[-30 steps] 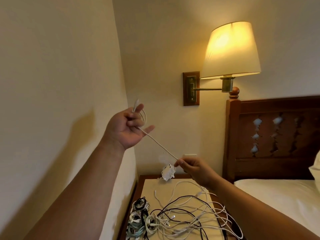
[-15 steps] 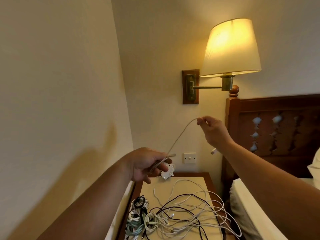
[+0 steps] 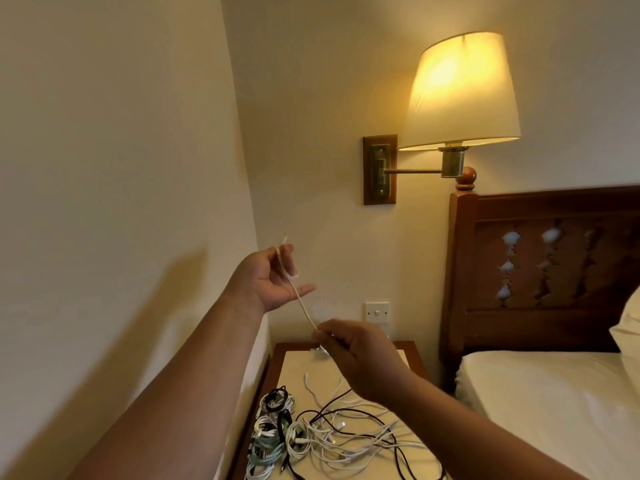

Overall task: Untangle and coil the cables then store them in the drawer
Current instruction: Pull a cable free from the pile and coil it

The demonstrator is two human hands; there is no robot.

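Head view: the white cable point(image 3: 302, 304) is stretched between both hands above the nightstand point(image 3: 298, 363). Its end is pinched between thumb and forefinger of the left hand point(image 3: 273, 277), which has been swung up from low over the nightstand to a spot beside the wall point(image 3: 121, 168), with the other fingers left loosely spread. The right hand point(image 3: 351, 353), raised high by the headboard point(image 3: 536, 258) half a second ago, has been brought down and inward, and the cable is nipped in its curled fingertips just below the left hand. The span between the hands has been shortened, which is judged to be one stroke of winding. Where the cable runs on is hidden behind the right hand.

Below, the loose tangle point(image 3: 349, 439) of white and black leads is spread across the nightstand, and the finished coils point(image 3: 273, 427) are lined along its left edge, both undisturbed. The drawer is not in view. Much is judged to remain: this cable to be coiled, the tangle to be sorted, everything to be stowed.
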